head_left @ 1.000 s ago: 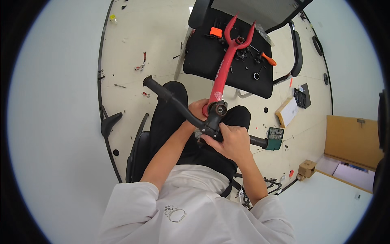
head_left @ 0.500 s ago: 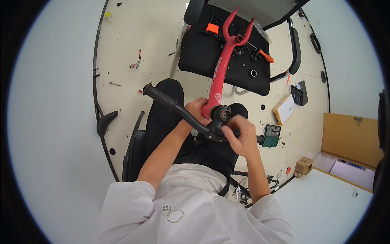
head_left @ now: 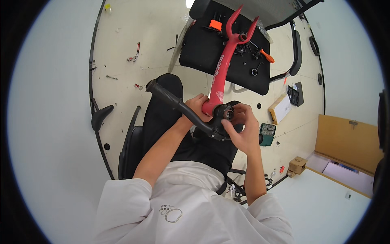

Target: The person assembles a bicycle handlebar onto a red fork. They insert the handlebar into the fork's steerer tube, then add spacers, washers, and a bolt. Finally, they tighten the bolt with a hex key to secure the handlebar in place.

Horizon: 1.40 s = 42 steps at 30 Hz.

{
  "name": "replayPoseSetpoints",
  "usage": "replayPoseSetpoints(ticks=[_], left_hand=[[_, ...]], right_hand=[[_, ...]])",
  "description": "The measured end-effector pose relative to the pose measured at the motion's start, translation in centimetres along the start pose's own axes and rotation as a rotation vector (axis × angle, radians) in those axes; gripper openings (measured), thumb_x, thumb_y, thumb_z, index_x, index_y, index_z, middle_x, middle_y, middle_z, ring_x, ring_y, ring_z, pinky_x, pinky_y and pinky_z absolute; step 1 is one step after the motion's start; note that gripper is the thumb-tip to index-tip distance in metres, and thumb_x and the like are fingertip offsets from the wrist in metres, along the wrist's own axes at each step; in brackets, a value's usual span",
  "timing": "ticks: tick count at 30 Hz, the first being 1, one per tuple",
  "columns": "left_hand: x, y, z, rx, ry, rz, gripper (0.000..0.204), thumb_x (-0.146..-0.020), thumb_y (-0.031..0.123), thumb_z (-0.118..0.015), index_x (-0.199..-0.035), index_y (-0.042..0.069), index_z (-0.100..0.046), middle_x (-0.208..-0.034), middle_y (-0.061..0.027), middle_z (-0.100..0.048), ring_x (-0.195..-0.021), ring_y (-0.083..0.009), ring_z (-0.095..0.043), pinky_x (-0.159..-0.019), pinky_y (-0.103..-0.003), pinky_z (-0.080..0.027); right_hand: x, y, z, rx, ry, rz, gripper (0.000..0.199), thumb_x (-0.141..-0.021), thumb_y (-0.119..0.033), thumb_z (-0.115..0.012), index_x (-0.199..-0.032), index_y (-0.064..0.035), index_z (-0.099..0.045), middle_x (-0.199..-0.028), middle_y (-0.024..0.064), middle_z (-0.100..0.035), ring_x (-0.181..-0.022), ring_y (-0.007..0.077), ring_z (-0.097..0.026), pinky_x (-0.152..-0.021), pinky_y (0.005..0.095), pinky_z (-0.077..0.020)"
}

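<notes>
Across my lap lies a red bike frame (head_left: 219, 77), its forked end resting over the chair seat. A black handlebar (head_left: 172, 102) with a ribbed grip is joined at the frame's near end by a black stem (head_left: 219, 127). My left hand (head_left: 196, 106) is closed round the frame's near end, its fingertips partly hidden behind the tube. My right hand (head_left: 246, 129) curls about the round end fitting (head_left: 227, 114) of the stem, thumb on the near side and fingers on the far side. The handlebar's right part is mostly hidden behind that hand.
On the black chair seat (head_left: 199, 53) lie an orange hex-key holder (head_left: 215, 25), an orange-handled screwdriver (head_left: 266, 56), a ring-ended tool (head_left: 254, 72) and small dark parts. A saddle (head_left: 101, 117) lies on the floor at left. A green case (head_left: 267, 134) and cardboard box (head_left: 297, 165) are at right.
My right hand has shifted slightly up and round the stem's end, its fingers now spread along the far side. The left hand keeps its hold. The whole view has moved a little.
</notes>
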<state>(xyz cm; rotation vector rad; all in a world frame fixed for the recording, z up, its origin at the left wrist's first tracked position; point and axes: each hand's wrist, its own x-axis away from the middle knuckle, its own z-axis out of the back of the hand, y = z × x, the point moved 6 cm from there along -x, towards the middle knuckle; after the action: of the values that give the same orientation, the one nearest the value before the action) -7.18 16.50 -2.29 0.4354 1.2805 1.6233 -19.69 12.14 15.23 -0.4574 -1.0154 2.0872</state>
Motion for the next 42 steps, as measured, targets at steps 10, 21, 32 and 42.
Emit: replayPoseSetpoints(ticks=[10, 21, 32, 42], left_hand=[[0.3, -0.1, 0.0, 0.033, 0.058, 0.129, 0.044, -0.060, 0.031, -0.080, -0.090, 0.004, -0.065, -0.081, -0.0163, -0.063, -0.074, -0.0388, -0.065, -0.066, -0.044, -0.053], [0.4, -2.1, -1.1, 0.244, 0.045, 0.287, 0.042, -0.066, 0.033, -0.080, -0.092, 0.003, -0.064, -0.079, -0.0204, -0.067, -0.079, -0.0411, -0.066, -0.069, -0.045, -0.052], [0.1, 0.9, 1.5, 0.207, 0.035, 0.220, 0.041, -0.065, 0.031, -0.083, -0.092, 0.005, -0.065, -0.083, -0.0159, -0.069, -0.079, -0.0370, -0.069, -0.069, -0.040, -0.054], [0.3, 2.1, 3.8, 0.075, 0.142, 0.079, 0.035, -0.077, 0.032, -0.086, -0.079, 0.001, -0.068, -0.064, -0.0135, -0.064, -0.056, -0.0278, -0.064, -0.056, -0.033, -0.050]], right_hand=[[3.0, -1.5, -3.7, 0.508, -0.115, 0.157, 0.052, -0.072, -0.049, -0.082, -0.061, -0.0064, -0.055, -0.056, 0.0081, -0.058, -0.050, 0.0277, -0.059, -0.050, 0.0364, -0.0452], [1.3, -3.2, -3.8, 0.593, -0.011, 0.406, 0.053, -0.068, -0.046, -0.085, -0.055, -0.0092, -0.050, -0.048, 0.0045, -0.050, -0.042, 0.0235, -0.051, -0.045, 0.0339, -0.0389], [-1.4, -3.8, -0.2, 0.494, -0.031, 0.611, 0.050, -0.055, -0.039, -0.088, -0.053, -0.0087, -0.048, -0.046, 0.0029, -0.042, -0.041, 0.0220, -0.046, -0.044, 0.0315, -0.0335], [-4.6, -4.6, 5.4, 0.357, 0.019, 0.226, 0.048, -0.063, -0.038, -0.091, -0.061, -0.0029, -0.059, -0.048, 0.0038, -0.045, -0.041, 0.0117, -0.041, -0.042, 0.0269, -0.0313]])
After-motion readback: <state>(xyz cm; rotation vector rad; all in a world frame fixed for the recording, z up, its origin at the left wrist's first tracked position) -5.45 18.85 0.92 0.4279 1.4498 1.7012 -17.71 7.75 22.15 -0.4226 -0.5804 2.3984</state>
